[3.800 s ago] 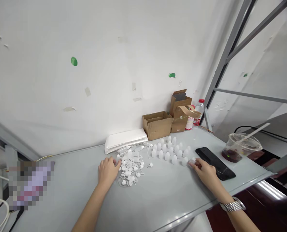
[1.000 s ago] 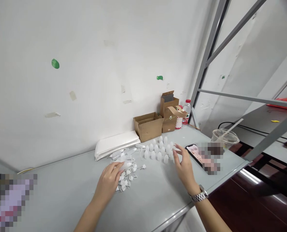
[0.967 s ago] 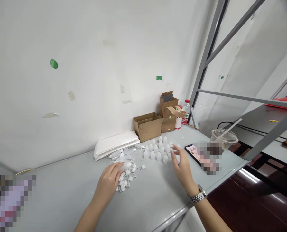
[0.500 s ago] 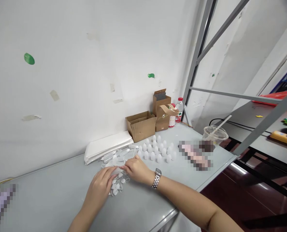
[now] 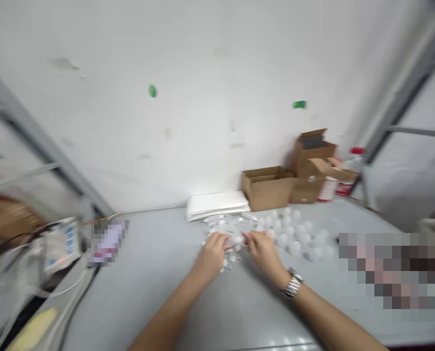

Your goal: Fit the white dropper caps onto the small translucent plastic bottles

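Note:
Above a loose pile of small white plastic parts [image 5: 232, 259], both hands work close together at the middle of the table. My left hand [image 5: 212, 252] is closed, thumb and fingers pinching a small white plastic part [image 5: 235, 240] whose exact kind is blurred. Just to the right, my right hand [image 5: 264, 252], with a metal-band watch [image 5: 292, 283] on its wrist, has its fingertips pinched together. Whatever they hold is too small and smeared to name. Rows of white egg-shaped pieces [image 5: 282, 240] stand on the table beyond the right hand.
Behind the pile lies a stack of white sheets [image 5: 217, 204]. An open cardboard box [image 5: 270, 192], a brown paper bag [image 5: 307, 187] and a red-capped bottle [image 5: 355, 163] stand along the wall. At left are a white device with blue buttons [image 5: 68, 243] and cables. Pixelated patches hide some items.
The view has swung left, so the table's left side now shows. My hands, touching at the fingertips before, have drawn slightly apart over the pile.

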Tool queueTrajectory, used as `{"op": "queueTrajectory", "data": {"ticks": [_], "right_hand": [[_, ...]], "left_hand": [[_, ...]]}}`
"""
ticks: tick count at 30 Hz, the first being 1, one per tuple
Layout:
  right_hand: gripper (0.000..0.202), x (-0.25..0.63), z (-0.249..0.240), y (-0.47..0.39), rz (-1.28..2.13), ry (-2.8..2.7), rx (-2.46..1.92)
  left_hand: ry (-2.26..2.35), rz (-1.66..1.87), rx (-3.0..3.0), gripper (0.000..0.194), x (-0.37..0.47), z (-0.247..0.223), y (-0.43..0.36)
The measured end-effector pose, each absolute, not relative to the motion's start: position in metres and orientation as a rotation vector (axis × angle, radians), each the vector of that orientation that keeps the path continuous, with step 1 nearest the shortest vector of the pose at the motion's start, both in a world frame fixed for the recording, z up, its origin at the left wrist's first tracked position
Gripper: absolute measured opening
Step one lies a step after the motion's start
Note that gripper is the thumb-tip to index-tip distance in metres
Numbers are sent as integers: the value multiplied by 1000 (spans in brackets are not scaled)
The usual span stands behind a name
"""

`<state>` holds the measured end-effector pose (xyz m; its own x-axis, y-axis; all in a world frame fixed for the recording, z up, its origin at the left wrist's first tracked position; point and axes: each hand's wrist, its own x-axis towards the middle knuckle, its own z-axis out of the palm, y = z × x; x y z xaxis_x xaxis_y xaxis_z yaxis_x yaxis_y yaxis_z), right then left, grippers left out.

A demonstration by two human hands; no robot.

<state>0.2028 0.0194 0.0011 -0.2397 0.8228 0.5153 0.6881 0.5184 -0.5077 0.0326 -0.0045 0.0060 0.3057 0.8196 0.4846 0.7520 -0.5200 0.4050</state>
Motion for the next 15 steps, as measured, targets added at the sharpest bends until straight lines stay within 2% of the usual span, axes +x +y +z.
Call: {"op": "queueTrajectory", "data": {"ticks": [7, 15], "right_hand": [[49, 216, -2, 35, 322, -1860, -1335], [46, 207, -7, 34, 379, -2050, -1083]], "left_hand": [[1647, 910, 2352, 21, 29, 3, -7], [1581, 1032, 2439, 25, 27, 5, -13]]}}
